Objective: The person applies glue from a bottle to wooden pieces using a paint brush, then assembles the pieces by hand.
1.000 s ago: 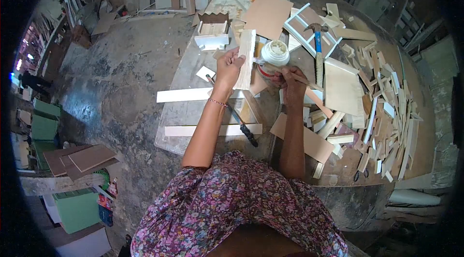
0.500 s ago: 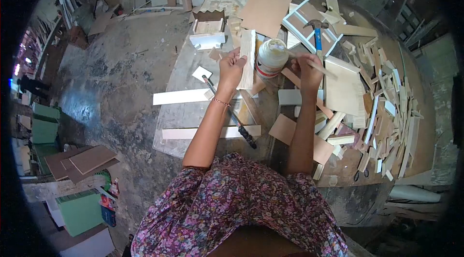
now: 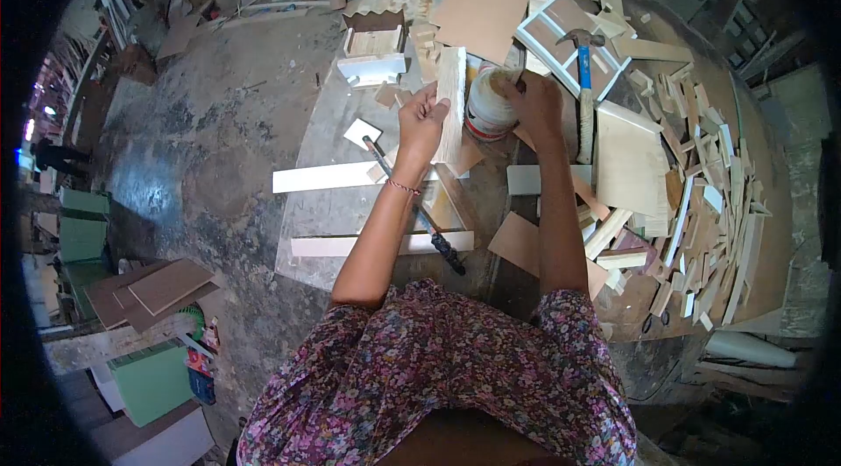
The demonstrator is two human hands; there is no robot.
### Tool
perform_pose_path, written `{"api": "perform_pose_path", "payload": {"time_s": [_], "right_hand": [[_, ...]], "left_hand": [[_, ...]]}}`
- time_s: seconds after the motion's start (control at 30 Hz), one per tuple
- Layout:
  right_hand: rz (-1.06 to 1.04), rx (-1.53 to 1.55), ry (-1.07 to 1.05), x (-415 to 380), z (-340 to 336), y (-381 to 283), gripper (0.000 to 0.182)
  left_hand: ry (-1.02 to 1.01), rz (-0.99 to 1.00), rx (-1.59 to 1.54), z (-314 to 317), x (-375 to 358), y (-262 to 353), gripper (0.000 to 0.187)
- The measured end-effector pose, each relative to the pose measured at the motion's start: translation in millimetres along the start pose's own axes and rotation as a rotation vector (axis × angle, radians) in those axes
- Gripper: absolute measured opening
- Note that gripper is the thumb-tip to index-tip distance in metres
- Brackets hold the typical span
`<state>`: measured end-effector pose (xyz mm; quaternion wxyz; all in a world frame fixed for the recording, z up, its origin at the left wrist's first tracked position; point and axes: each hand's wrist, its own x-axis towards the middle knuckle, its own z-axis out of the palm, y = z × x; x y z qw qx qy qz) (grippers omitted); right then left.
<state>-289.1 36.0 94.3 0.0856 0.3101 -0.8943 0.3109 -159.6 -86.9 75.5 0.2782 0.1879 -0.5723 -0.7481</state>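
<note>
My left hand [image 3: 420, 126] is closed on a narrow pale wooden board [image 3: 450, 105], held upright with a whitish strip along its right edge. Right beside the board stands a white plastic jar [image 3: 491, 109] with a red-edged label and glue-like smears around its mouth. My right hand [image 3: 538, 107] is closed at the jar's opening. The wooden stick in its fingers is mostly hidden from view. A hammer [image 3: 585, 72] with a blue-and-wood handle lies to the right of this hand.
A small wooden box piece [image 3: 374, 52] sits at the upper left of the table. White strips [image 3: 324, 177] and a dark-tipped rod [image 3: 424, 219] lie near my left forearm. A white frame [image 3: 550, 35] and heaped wood offcuts [image 3: 701, 203] fill the right side.
My right hand has moved up and left to the jar's mouth, bringing the stick from beside the jar. My left hand keeps the board in nearly the same place.
</note>
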Motion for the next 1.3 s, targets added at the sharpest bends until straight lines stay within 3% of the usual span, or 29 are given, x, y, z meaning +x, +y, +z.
{"api": "perform_pose_path", "payload": {"time_s": [0.17,0.37,0.77,0.87,1.17,1.27,1.3], "right_hand": [[0.075,-0.095,-0.094,-0.4,-5.7,-12.8,0.037],[-0.037,-0.085,0.072,0.6,7.9,-5.6,0.034],[0.077,-0.202,-0.103,2.1,1.5,-14.4,0.033],[0.036,-0.236,-0.022,1.5,8.0,-11.2,0.032],[-0.168,0.010,0.256,-7.9,1.8,-10.4,0.019],[-0.067,0.095,0.209,-8.6,-11.0,-12.0,0.020],[-0.002,0.251,0.191,-7.6,-14.0,-10.3,0.022]], "left_hand": [[-0.001,-0.033,-0.027,-0.9,-0.4,-0.4,0.036],[0.006,-0.041,-0.043,-1.6,-1.2,1.7,0.033],[-0.001,-0.013,-0.035,0.2,-0.5,-1.9,0.032],[0.004,-0.027,-0.032,2.3,-5.4,5.2,0.031],[-0.004,0.004,-0.014,0.7,-8.5,3.6,0.031],[-0.011,-0.039,-0.038,0.8,-8.6,9.5,0.037],[-0.012,-0.037,-0.039,1.0,-9.0,10.0,0.037]]}}
